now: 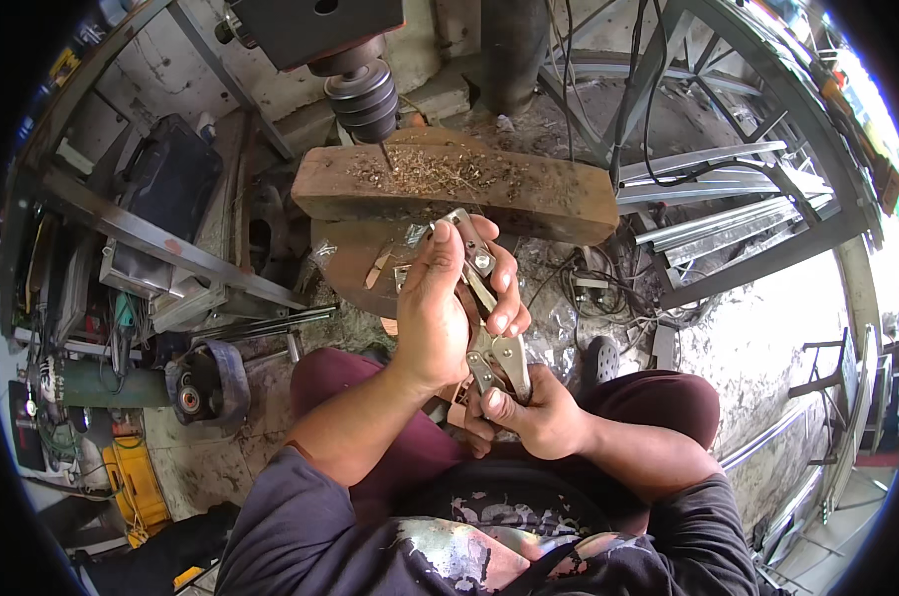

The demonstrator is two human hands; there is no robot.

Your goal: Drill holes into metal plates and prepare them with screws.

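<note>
In front of my lap, both hands are closed on a metal tool that looks like locking pliers (pixel 510 360). My left hand (pixel 435 318) wraps round its upper part, thumb pointing up beside a riveted metal end (pixel 480 260). Lower down, my right hand (pixel 544 412) grips the end nearest me, its thumb pressed against the metal. A copper-coloured flat piece (pixel 458 407) shows beside the right fingers; what holds it is partly hidden. Beyond the hands lies a thick wooden block (pixel 559 199) strewn with shavings. A drill chuck (pixel 363 101) with a thin bit (pixel 386 155) stands over it.
A round wooden surface (pixel 345 263) with small metal bits sits under the block. On the left are a metal frame (pixel 171 243) and a black case (pixel 166 179). Metal profiles (pixel 718 223) and cables (pixel 608 283) lie at right. A yellow case (pixel 135 482) stands lower left.
</note>
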